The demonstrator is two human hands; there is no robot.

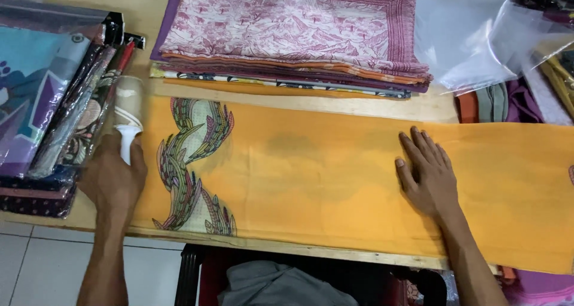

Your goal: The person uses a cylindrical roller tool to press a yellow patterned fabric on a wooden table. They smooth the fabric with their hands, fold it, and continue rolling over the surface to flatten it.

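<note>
A long orange cotton cloth (335,180) with a printed green, maroon and cream feather-like motif (192,165) lies flat along the pale wooden counter (287,245), running from the left hand to the right edge of the view, where it is cut off. The left hand (113,177) sits at the cloth's left end, fingers (136,156) curled around the white handle of a lint roller (128,117); the roller's pale, sticky drum rests at the cloth's upper left corner, though it is hard to tell whether the drum touches the fabric or the counter beside it. The right hand (426,173) lies palm down on the middle of the orange cloth, fingers (418,141) straight and close together, thumb slightly apart, pressing the fabric flat.

Behind the cloth a stack of folded printed fabrics (287,37), topped by a maroon-and-white patterned piece, lies on the counter, its upper part cut off by the frame. To the left, a slanted row of flat fabric packs in clear plastic sleeves (54,96) is partly out of view. At the upper right, crumpled clear plastic bags (472,37) cover whatever lies under them. Below the counter edge, a grey bundle (275,285) is only partly visible.
</note>
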